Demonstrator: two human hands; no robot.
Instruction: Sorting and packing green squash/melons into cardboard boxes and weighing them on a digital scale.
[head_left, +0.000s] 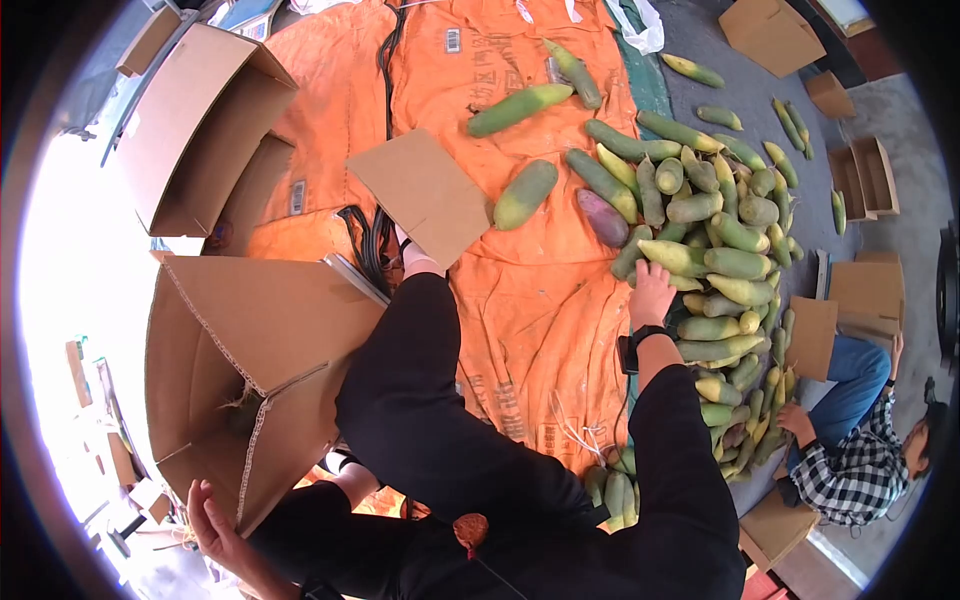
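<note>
A large heap of green radishes (739, 262) lies to my right, partly on an orange woven sheet (540, 300). My right hand (651, 294) rests on radishes at the heap's near left edge, its fingertips by a pale yellow-green one (673, 257); whether it grips one I cannot tell. A purplish radish (602, 217) lies just beyond that hand. At my left stands an open cardboard box (277, 315), dark inside, with what seems a radish and its roots within. My left hand (217, 525) is at the box's lower rim, fingers apart, thumb near the edge.
Another open cardboard box (187, 127) lies beyond the first. A square cardboard sheet (424, 195) lies by my foot, near black cables (371, 244). Loose radishes (521, 109) are scattered ahead. A co-worker in a checked shirt (855, 469) sits across the heap, among more boxes (866, 292).
</note>
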